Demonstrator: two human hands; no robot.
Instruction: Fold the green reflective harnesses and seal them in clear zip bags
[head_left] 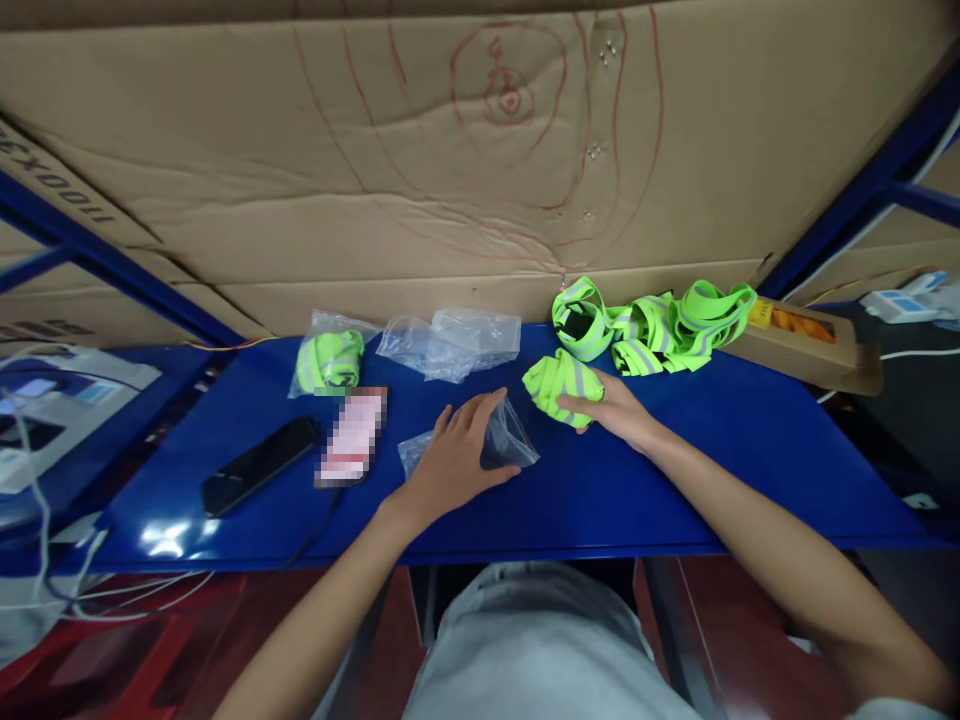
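My left hand (454,458) rests on a clear plastic bag (504,437) lying on the blue table (675,480), thumb and fingers closed around the bag's open end. My right hand (611,408) grips a folded neon-green reflective band (559,383) just right of the bag's mouth. Behind it lies a loose pile of the same green bands (660,325). At the left, one band sits packed inside a sealed bag (330,358).
Empty clear bags (450,342) lie at the back centre. A black phone-like object (259,464) and a small blurred card (352,436) lie left. A cardboard box (806,345) sits at the right. A cardboard wall (450,150) stands behind the table.
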